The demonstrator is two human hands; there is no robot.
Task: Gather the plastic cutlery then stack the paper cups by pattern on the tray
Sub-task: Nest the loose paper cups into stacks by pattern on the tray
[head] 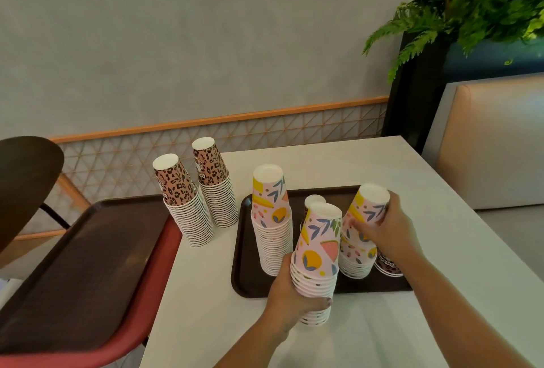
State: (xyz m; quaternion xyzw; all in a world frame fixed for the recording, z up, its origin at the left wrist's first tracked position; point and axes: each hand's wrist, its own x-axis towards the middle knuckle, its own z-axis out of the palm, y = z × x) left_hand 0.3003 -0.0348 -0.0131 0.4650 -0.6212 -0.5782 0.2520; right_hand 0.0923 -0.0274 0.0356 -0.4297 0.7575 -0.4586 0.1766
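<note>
Nearby, two leopard stacks (203,191) flank the tray (244,264).

Inverted floral cup stacks (272,220) on brown tray (240,250) (leopard stacks (203,191) beside).

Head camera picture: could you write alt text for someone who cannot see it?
A person's left hand grips a fruit-patterned cup stack while the right hand holds another fruit-patterned stack on a dark tray. A third fruit stack stands on the tray; two leopard-print stacks stand on the white table beside it.
</note>
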